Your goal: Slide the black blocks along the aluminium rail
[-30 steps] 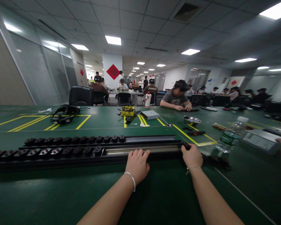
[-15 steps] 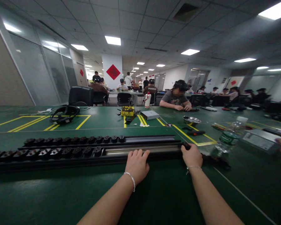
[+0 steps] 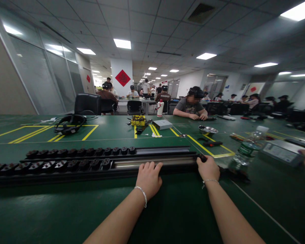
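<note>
Where front rail (image 3: pixel 96 173) crosses frame from lower left to centre, long axis runs left-right, just under fingertips of left hand (image 3: pixel 149 178). That hand: fingers laid over near edge, beside bare metal channel (image 3: pixel 128 164); whether gripping, cannot tell. Right hand (image 3: pixel 208 168): nearer rail's right end, curled, pinching dark end piece (image 3: pixel 201 157). Round dark units (image 3: pixel 60 165): one row, seated along rail, left of left hand. Rear rail (image 3: pixel 162 150): parallel, just beyond front one.
</note>
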`<state>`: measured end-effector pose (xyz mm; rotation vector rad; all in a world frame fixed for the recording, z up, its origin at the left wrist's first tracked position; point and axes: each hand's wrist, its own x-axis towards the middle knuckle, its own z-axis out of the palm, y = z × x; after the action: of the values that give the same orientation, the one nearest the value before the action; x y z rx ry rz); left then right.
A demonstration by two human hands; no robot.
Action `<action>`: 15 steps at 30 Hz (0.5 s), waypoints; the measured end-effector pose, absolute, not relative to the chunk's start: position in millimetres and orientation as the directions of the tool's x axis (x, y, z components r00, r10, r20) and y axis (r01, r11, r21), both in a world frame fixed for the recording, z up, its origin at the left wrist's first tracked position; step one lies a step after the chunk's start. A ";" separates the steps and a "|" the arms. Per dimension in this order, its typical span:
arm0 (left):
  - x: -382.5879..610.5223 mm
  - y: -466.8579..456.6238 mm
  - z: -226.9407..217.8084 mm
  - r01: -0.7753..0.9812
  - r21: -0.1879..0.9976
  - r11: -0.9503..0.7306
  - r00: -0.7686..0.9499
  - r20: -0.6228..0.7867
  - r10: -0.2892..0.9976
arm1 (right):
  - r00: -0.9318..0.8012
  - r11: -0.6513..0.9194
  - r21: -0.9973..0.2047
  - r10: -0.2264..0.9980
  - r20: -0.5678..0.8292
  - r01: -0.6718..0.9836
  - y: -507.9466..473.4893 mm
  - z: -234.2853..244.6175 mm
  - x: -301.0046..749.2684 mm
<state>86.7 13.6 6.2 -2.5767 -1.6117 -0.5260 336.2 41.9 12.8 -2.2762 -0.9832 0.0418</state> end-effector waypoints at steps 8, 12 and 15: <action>87.3 13.4 6.1 0.888 0.129 -0.441 0.388 0.305 0.870 | 0.718 -0.505 -0.586 0.666 0.202 0.634 39.4 15.7 334.1; 86.6 13.9 5.6 0.879 0.129 -0.459 0.400 0.326 0.857 | 0.719 -0.514 -0.577 0.667 0.196 0.634 40.8 13.9 336.3; 86.8 13.6 5.8 0.881 0.128 -0.456 0.398 0.322 0.859 | 0.711 -0.505 -0.566 0.668 0.222 0.651 41.7 12.5 337.6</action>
<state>86.8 13.6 5.8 -2.5732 -1.6039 -0.5340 337.6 41.7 12.5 -2.2789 -0.9987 0.0338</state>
